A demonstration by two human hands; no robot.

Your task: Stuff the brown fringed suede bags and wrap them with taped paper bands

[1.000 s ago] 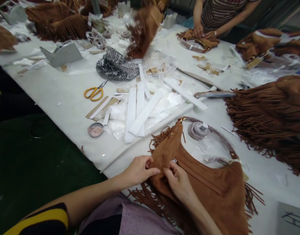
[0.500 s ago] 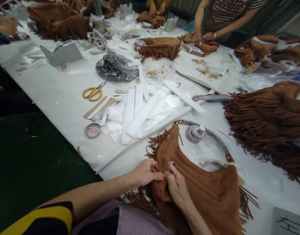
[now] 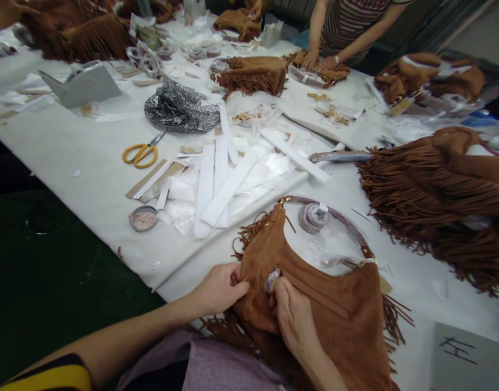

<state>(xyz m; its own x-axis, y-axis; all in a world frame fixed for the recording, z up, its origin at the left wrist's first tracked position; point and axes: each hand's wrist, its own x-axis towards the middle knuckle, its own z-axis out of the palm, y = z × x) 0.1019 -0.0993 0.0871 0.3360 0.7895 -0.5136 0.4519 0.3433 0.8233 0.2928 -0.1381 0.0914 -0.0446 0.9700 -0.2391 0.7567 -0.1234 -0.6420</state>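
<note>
A brown suede handbag [image 3: 326, 304] with fringed sides lies in front of me, its plastic-wrapped strap [image 3: 351, 231] arching up behind it. My left hand [image 3: 223, 288] is closed on the bag's left edge, thumb on top of the suede. Over the bag's front, my right hand [image 3: 292, 312] has its fingers curled together against a small wrapped zipper pull [image 3: 272, 279] at the upper left end of the zipper [image 3: 315, 293]. Its fingertips are partly hidden.
Yellow-handled scissors [image 3: 140, 155], white strips [image 3: 219, 184], a small round dish [image 3: 143, 218] and a patterned black-and-white cloth [image 3: 182, 108] lie beyond the bag. Another fringed bag [image 3: 429, 190] is at right, near a marked grey board [image 3: 469, 355]. A co-worker's hands [image 3: 320, 61] handle a bag across the table.
My right hand has come off the pinched suede and moved to the wrapped pull, which now shows. The left hand stays at the bag's edge. The view has shifted slightly right.
</note>
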